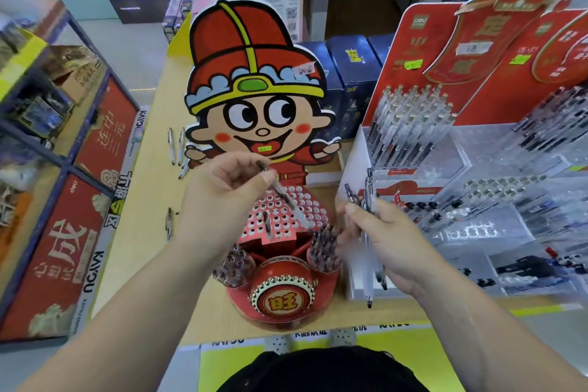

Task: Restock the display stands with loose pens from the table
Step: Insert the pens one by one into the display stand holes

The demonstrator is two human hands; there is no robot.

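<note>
A red cartoon-figure display stand (254,73) stands mid-table, with a perforated red pen grid (286,213) at its base. My left hand (222,194) pinches one clear pen (281,192), held slanted with its tip over the grid holes. One dark pen (266,222) stands in the grid. My right hand (381,235) grips a small bundle of clear pens (369,251) just right of the stand. Loose pens (173,145) lie on the yellow table (152,200) to the left, and another loose pen (169,223) lies nearer.
Two red cups full of pens (323,248) flank a red drum (283,296) at the stand's front. A red-backed clear acrylic pen display (445,137) fills the right side. Blue boxes (350,73) stand behind. Shelving with red cartons (63,232) lines the left.
</note>
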